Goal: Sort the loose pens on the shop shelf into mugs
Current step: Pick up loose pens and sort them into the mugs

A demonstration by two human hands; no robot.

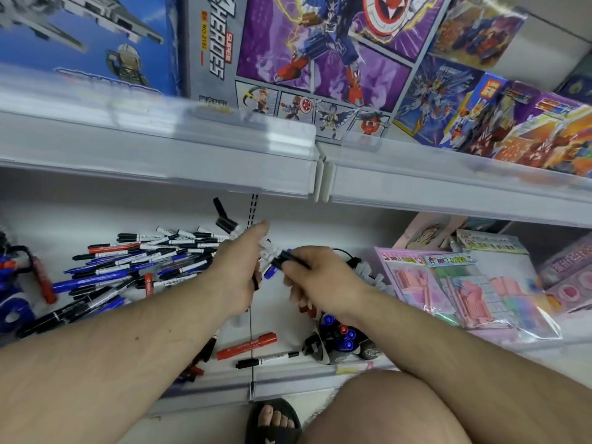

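Meanwhile both hands are pinching pens: right hand [315, 280] gripping a black-capped blue marker [278, 265] lying roughly level, left hand [238, 270] clutching white-barrelled pens [266, 249]

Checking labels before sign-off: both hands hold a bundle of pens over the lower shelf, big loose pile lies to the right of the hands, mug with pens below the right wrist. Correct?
One error. The head view shows the loose pile to the left of the hands, not the right. The rest stands: left hand and right hand hold the bundle of pens over the lower shelf, with the mug below the right wrist.
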